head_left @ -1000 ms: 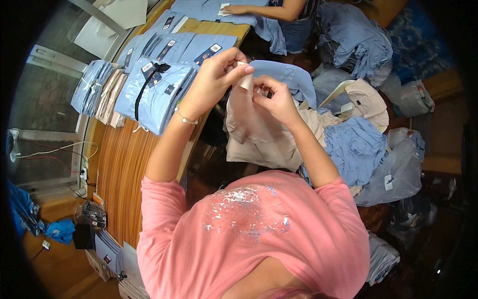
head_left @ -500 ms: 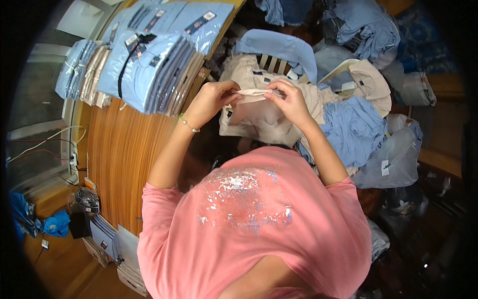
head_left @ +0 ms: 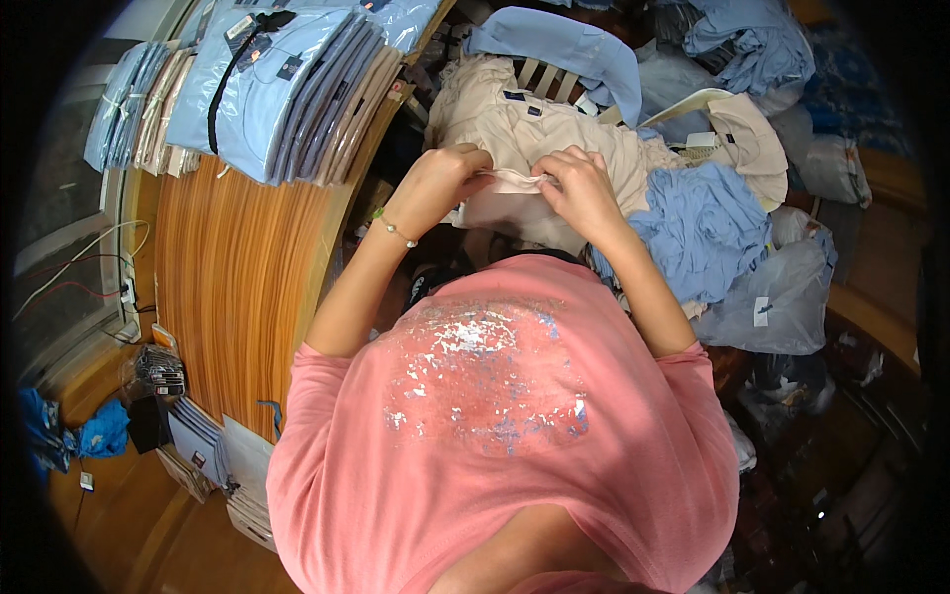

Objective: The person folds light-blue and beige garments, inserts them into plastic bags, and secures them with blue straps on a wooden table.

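Between my hands a cream garment (head_left: 515,182) is stretched by a narrow edge, and its lower part hangs blurred toward my body. The fingers of my left hand (head_left: 454,176), its wrist in a beaded bracelet, are closed on one end of that edge. My right hand (head_left: 578,186) pinches the other end. Just beyond them lies a heap of cream knit shirts (head_left: 584,148) with small dark labels. Close to my right forearm is a crumpled light-blue garment (head_left: 698,230).
Plastic-wrapped folded shirts (head_left: 267,94) are stacked at the left edge of a wooden table (head_left: 237,287). A slatted chair back (head_left: 544,79) with a blue collar-shaped piece (head_left: 569,45) stands beyond the heap. A clear plastic bag (head_left: 777,292) lies to the right.
The whole view has shifted, with the surroundings now higher in the picture. Both hands have come nearer my body, still holding the cream edge, and the left fingers are wrapped more tightly.
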`<state>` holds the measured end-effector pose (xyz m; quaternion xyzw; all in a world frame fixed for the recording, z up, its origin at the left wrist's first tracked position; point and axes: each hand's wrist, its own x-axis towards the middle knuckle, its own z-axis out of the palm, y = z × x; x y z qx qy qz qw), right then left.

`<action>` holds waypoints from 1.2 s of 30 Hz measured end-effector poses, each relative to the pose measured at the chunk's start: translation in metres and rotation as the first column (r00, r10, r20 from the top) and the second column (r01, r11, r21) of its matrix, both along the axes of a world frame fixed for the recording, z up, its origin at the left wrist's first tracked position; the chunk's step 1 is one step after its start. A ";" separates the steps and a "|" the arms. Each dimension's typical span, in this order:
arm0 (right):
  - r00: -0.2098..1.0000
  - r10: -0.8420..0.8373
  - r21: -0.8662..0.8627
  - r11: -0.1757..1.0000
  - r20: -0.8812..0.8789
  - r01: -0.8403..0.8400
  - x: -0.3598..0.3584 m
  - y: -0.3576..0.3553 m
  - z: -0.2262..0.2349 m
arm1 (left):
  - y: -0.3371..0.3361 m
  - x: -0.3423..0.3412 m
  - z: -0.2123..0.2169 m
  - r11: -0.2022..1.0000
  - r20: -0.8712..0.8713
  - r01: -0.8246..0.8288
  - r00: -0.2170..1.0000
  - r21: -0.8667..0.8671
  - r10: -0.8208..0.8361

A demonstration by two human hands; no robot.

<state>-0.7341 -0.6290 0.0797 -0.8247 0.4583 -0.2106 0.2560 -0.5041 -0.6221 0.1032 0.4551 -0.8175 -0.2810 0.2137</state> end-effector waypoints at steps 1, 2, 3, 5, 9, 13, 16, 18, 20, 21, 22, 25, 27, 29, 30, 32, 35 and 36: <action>0.995 -0.048 0.149 0.988 0.089 0.035 0.000 -0.001 0.000 | 0.001 0.001 0.000 1.000 -0.009 -0.023 1.000 0.013 0.023; 0.980 -0.109 0.297 0.953 0.169 0.055 -0.001 -0.001 0.000 | 0.002 0.003 0.000 0.999 -0.026 -0.032 0.999 0.035 0.033; 0.985 -0.102 0.241 0.968 0.140 0.066 -0.003 0.000 0.000 | 0.003 0.004 -0.001 0.998 -0.044 -0.041 0.998 0.057 0.043; 0.993 -0.085 0.132 0.988 0.083 0.074 -0.007 0.006 -0.001 | 0.006 0.006 -0.003 0.995 -0.056 -0.050 0.997 0.084 0.054; 0.998 -0.055 -0.052 0.997 -0.036 0.053 -0.005 0.021 0.005 | 0.014 0.007 -0.008 0.993 -0.083 -0.049 0.995 0.105 0.058; 0.997 -0.040 -0.114 0.993 -0.059 0.033 -0.006 0.035 -0.001 | 0.023 0.010 -0.009 0.980 -0.140 -0.048 0.987 0.191 0.076; 0.997 -0.035 -0.136 0.990 -0.062 0.026 -0.003 0.041 0.001 | 0.028 0.011 -0.009 0.967 -0.178 -0.037 0.980 0.253 0.084; 0.997 -0.031 -0.138 0.990 -0.067 0.021 -0.001 0.044 0.001 | 0.032 0.012 -0.012 0.957 -0.162 -0.051 0.982 0.286 0.101; 0.997 -0.026 -0.124 0.992 -0.079 0.016 -0.001 0.047 -0.004 | 0.035 0.012 -0.014 0.956 -0.162 -0.064 0.980 0.288 0.114; 0.996 -0.021 -0.121 0.993 -0.082 0.011 -0.001 0.048 -0.004 | 0.037 0.012 -0.014 0.959 -0.169 -0.070 0.978 0.274 0.120; 0.996 -0.017 -0.118 0.993 -0.086 0.007 -0.001 0.048 -0.004 | 0.038 0.011 -0.015 0.962 -0.177 -0.075 0.976 0.261 0.124; 0.997 -0.011 -0.115 0.993 -0.081 0.002 -0.002 0.049 -0.006 | 0.039 0.010 -0.017 0.969 -0.168 -0.098 0.976 0.226 0.138; 0.996 -0.001 -0.094 0.996 -0.090 -0.008 -0.003 0.049 -0.008 | 0.040 0.008 -0.019 0.986 -0.153 -0.079 0.983 0.148 0.101; 0.993 0.016 -0.050 0.998 -0.116 -0.022 -0.004 0.050 -0.009 | 0.040 0.008 -0.023 0.994 -0.117 -0.059 0.991 0.087 0.069; 0.986 0.116 0.125 0.987 -0.124 -0.101 -0.007 0.045 -0.008 | 0.041 0.009 -0.028 0.996 -0.091 -0.052 0.994 0.067 0.058; 0.945 0.317 0.451 0.857 -0.082 -0.248 -0.011 0.025 -0.009 | 0.042 0.009 -0.032 0.999 -0.039 -0.019 0.999 0.026 0.020; 0.987 0.150 0.331 0.930 0.060 -0.161 0.017 -0.027 -0.070 | 0.044 0.000 -0.032 0.996 -0.020 0.084 0.996 -0.033 -0.085; 0.977 0.192 -0.008 0.981 -0.088 -0.194 0.036 -0.038 -0.094 | 0.045 -0.008 -0.034 0.989 -0.031 0.139 0.990 -0.056 -0.141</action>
